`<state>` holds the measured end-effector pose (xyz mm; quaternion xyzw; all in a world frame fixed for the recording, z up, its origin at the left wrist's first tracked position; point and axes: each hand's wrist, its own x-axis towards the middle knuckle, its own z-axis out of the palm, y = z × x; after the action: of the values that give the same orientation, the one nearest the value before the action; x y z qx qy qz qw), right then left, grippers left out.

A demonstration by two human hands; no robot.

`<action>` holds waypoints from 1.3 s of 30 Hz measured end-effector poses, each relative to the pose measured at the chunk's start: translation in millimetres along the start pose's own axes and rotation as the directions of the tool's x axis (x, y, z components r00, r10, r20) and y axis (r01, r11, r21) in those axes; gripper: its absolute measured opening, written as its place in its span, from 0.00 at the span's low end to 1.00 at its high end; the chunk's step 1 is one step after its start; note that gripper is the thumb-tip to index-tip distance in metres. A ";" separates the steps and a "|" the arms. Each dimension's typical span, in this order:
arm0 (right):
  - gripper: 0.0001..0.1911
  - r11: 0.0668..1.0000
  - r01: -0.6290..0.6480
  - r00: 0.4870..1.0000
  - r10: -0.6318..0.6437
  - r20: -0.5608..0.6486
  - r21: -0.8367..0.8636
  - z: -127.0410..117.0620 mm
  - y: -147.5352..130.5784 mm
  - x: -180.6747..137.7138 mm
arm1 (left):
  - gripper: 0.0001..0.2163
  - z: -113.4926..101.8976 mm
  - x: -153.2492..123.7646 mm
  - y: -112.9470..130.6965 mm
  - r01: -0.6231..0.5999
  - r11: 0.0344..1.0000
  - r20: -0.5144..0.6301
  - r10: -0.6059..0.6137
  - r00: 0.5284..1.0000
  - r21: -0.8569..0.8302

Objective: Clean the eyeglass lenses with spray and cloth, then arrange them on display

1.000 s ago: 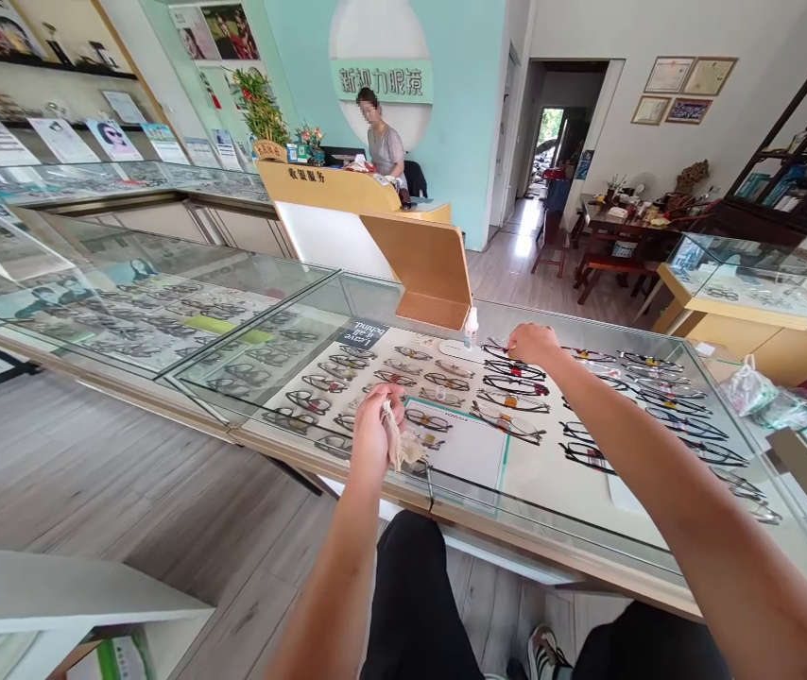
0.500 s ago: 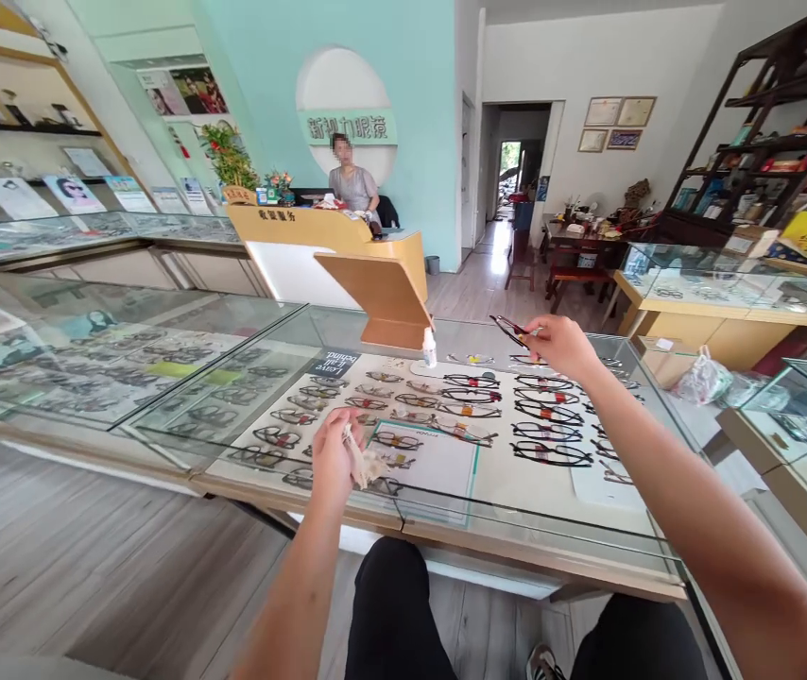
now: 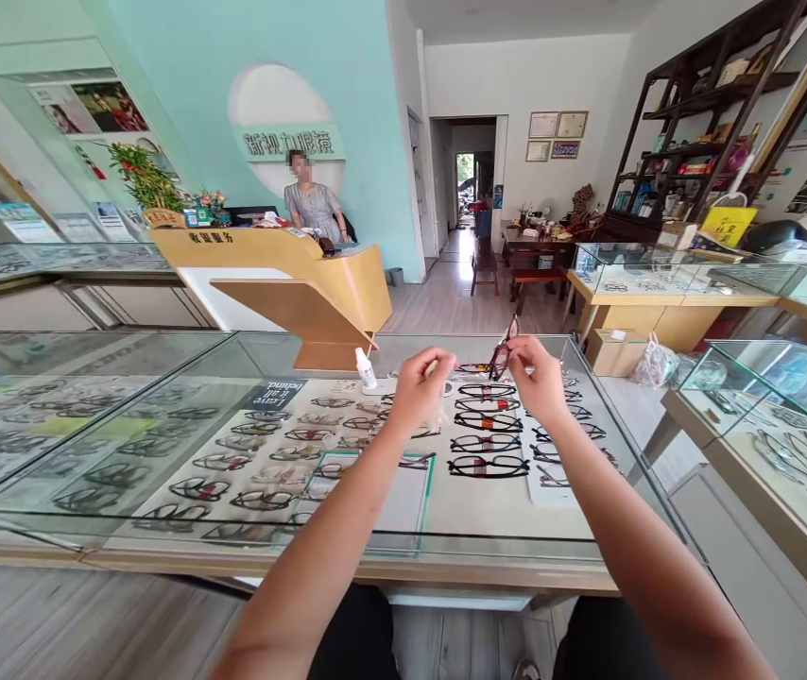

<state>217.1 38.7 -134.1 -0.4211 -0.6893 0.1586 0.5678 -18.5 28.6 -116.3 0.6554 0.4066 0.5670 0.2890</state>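
Note:
My right hand grips a pair of dark-framed eyeglasses above the glass display case, with the lenses turned on edge. Just left of it is my left hand, fingers closed on a pale cloth that shows only in part below the hand. A gap separates the left hand from the glasses. Beneath both hands, rows of eyeglasses lie inside the display case. A small white bottle stands on the case top, left of my left hand.
A tilted brown board stands on the case's far side. Beyond it, a person is behind the yellow counter. More glass cases stand at the right. Wooden benches are farther back.
My left hand has moved up and right with the cloth, close to the glasses. The glasses have turned more upright in my right hand. The view has shifted right.

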 end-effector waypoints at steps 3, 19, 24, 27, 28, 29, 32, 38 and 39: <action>0.11 0.996 0.067 0.995 -0.061 0.083 -0.061 0.8 0.7 -6.9 | 0.17 18.5 7.6 -15.1 0.054 0.997 0.005 -0.054 0.999 -0.052; 0.19 0.946 0.317 0.908 -0.282 0.310 -0.068 16.2 -9.8 -24.0 | 0.22 13.1 -6.0 -31.1 0.178 0.978 0.252 -0.145 0.957 -0.113; 0.18 0.979 0.204 0.943 -0.204 0.265 0.027 16.4 -8.4 -25.8 | 0.15 11.7 -6.2 -31.6 0.209 0.972 0.262 -0.174 0.949 -0.109; 0.16 0.991 0.119 0.956 -0.131 0.263 0.058 15.7 -8.5 -25.8 | 0.13 12.2 -5.9 -30.2 0.215 0.974 0.236 -0.191 0.953 -0.078; 0.16 0.992 0.105 0.956 -0.119 0.268 0.067 15.6 -9.0 -25.7 | 0.13 12.5 -5.7 -29.0 0.198 0.979 0.228 -0.181 0.957 -0.056; 0.15 0.993 0.094 0.956 -0.112 0.271 0.077 15.8 -9.8 -25.5 | 0.12 12.8 -5.4 -27.8 0.178 0.983 0.219 -0.166 0.962 -0.034; 0.11 0.993 0.027 0.960 -0.058 0.273 0.114 18.1 -12.9 -25.6 | 0.12 13.6 -4.7 -25.4 0.143 0.990 0.190 -0.140 0.972 0.000; 0.15 0.882 -0.296 0.946 0.217 0.242 0.367 29.2 -10.1 -25.3 | 0.12 13.2 -5.9 -28.7 0.104 0.995 0.180 -0.104 0.978 0.010; 0.18 0.850 -0.342 0.932 0.253 0.259 0.401 30.5 -8.5 -24.5 | 0.12 12.9 -6.3 -29.2 0.099 0.995 0.185 -0.101 0.978 0.017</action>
<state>185.7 22.9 -153.4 -0.3665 -0.6140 0.4371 0.5456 -12.0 38.9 -146.4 0.6853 0.4126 0.4866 0.3512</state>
